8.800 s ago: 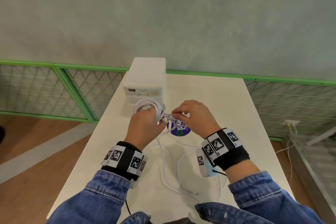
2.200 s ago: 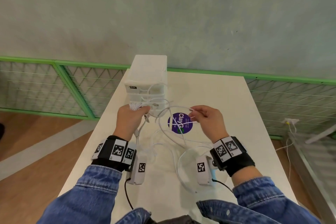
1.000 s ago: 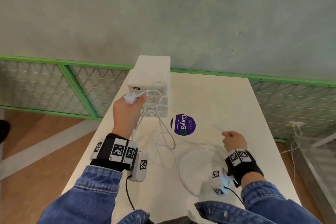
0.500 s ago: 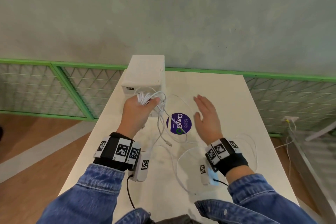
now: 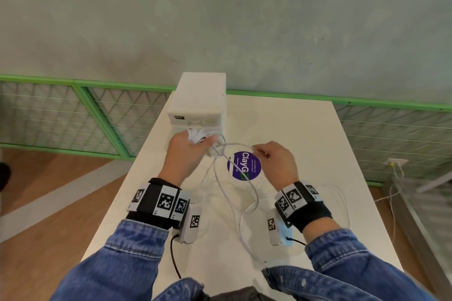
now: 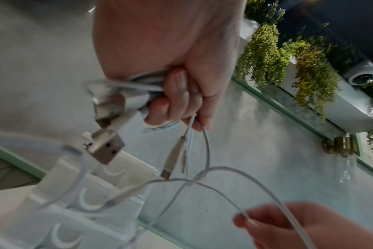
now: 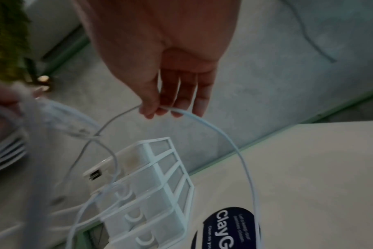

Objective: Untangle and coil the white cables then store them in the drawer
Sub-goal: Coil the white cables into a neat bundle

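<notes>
While the left hand (image 5: pixel 187 154) clenches a bundle of thin white cables (image 5: pixel 195 135), the right hand (image 5: pixel 276 164) pinches one loose strand (image 5: pixel 234 145). Both hover before the small white plastic drawer unit (image 5: pixel 199 105).

My head camera looks forward and down from above the drawer unit (image 5: pixel 198 102), taking in the whole table (image 5: pixel 288 129) and the wall behind the unit. The left wrist camera sits close under my left hand (image 6: pixel 170 55), tilted up, with the unit (image 6: pixel 91 198) low and just beyond. The right wrist camera looks along my right hand (image 7: pixel 160 50), the unit (image 7: pixel 147 182) below it. All three share the unit.
</notes>
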{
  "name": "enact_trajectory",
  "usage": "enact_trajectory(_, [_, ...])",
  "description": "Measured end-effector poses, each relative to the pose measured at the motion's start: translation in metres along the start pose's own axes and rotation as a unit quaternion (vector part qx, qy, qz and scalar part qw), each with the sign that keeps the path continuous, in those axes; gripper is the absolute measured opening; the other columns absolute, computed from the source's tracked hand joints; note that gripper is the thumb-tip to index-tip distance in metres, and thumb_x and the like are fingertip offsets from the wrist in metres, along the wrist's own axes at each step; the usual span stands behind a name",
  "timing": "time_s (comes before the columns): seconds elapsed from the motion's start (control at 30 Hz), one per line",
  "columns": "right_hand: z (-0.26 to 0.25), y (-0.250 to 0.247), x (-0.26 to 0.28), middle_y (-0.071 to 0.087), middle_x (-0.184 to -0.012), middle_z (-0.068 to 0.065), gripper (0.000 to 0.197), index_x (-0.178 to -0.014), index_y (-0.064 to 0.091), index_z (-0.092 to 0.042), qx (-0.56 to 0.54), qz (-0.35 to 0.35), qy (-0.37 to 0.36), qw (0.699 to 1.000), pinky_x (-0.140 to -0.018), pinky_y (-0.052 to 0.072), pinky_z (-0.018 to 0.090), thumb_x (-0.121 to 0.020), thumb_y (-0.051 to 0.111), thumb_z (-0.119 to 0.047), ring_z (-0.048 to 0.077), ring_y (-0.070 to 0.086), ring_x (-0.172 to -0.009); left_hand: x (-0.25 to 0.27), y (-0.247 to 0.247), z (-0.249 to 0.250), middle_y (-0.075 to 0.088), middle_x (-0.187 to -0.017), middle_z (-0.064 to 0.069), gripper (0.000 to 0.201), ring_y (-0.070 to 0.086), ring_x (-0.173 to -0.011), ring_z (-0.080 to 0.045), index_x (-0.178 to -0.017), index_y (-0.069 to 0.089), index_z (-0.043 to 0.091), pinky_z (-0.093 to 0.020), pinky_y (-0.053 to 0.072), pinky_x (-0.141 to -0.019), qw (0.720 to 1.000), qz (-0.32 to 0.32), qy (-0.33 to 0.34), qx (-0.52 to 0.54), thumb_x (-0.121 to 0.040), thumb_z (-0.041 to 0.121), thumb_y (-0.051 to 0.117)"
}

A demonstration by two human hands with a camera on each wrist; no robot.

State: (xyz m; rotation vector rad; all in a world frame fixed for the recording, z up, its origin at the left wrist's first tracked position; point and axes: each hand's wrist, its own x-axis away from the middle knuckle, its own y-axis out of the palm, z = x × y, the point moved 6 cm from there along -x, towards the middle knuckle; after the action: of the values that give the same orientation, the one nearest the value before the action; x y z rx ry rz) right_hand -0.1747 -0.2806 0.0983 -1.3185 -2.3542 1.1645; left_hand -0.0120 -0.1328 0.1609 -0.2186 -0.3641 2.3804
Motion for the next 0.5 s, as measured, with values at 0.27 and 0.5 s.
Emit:
enact_trajectory(0.27, [0.093,-0.033,0.020,0.067,-0.115,0.013,0.031,-0.116,0.065,-0.011,-0.040,0.077,0.279,0.956,-0.080,0.041,0.027,-0.095,0.049,-0.026,0.030,0.060,-0.104,-0.010,-0.024,-0.020,0.030,-0.053,0.000,0.053,0.029,-0.047,-0.012,-0.056,0.029,0.016,-0.021,0.029,-0.045,0.996,0.069,-0.047,0.004,-0.079,0.028,0.075])
enact_trajectory(0.5, [0.016,-0.003,0.020,0.057,-0.129,-0.003,0.040,-0.124,0.060,-0.020,-0.181,-0.061,0.114,0.975,-0.105,0.036,0.028,-0.090,0.057,-0.040,0.012,0.051,-0.120,-0.004,0.005,-0.003,0.046,-0.046,0.011,0.029,0.040,-0.038,0.002,-0.065,0.055,0.008,-0.007,0.031,-0.042,0.999,-0.003,-0.008,0.032,-0.083,0.022,0.071])
